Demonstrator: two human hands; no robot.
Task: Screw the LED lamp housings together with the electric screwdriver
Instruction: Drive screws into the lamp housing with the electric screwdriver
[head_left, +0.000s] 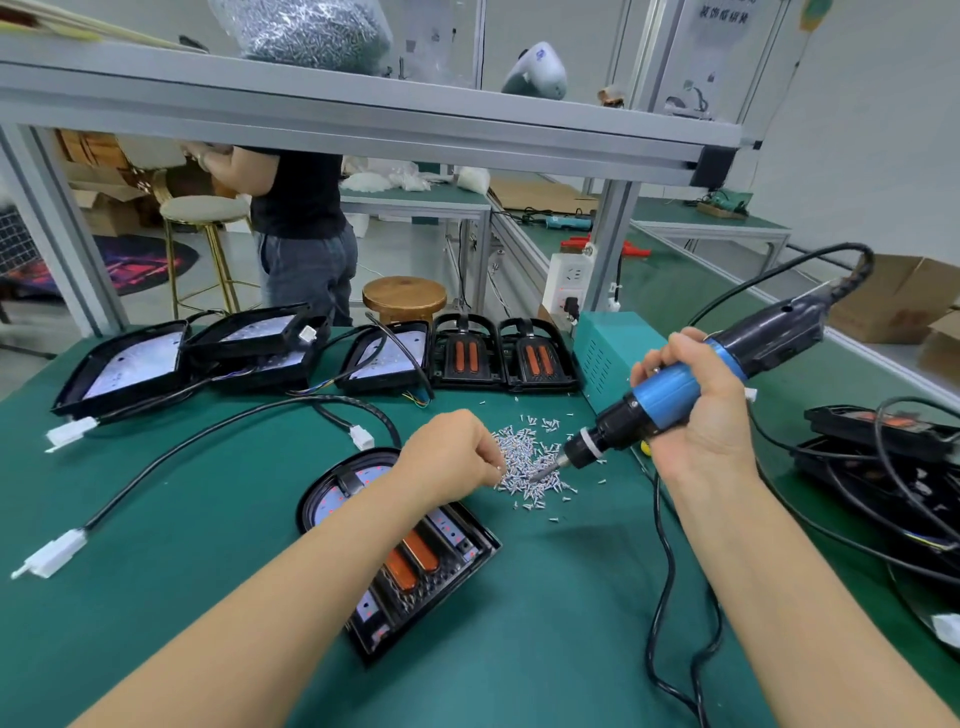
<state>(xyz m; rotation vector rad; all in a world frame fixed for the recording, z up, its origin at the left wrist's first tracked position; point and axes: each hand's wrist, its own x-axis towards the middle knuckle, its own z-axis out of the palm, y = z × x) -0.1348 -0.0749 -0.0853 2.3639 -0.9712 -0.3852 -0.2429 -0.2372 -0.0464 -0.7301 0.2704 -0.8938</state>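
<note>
At mid-bench, on the green mat, the right hand (696, 410) was wrapped closed around the blue barrel of the electric screwdriver (691, 387), bit tilted down into the loose pile of screws (530, 462). Left hand (452, 452) was curled at the pile's near-left edge, fingertips pinched together, apparently on a single screw; too small to confirm. Judged step: loading a screw onto the bit before driving. Risks noted: a screw seated crooked on the bit could drop or cross-thread in the housing; the left forearm lay over the work and could nudge it out of position; the screwdriver's cord (670, 597) looped along the bench toward the near edge and could snag or drag the tool off line; stirring the pile could scatter screws toward the bench's right edge. Target lamp housing (415, 566) lay flat toward the near edge of the bench, just below and partly under the left wrist, apart from the bit and on the pile's near-left side. More housings (467, 353) stood along the far edge.
</note>
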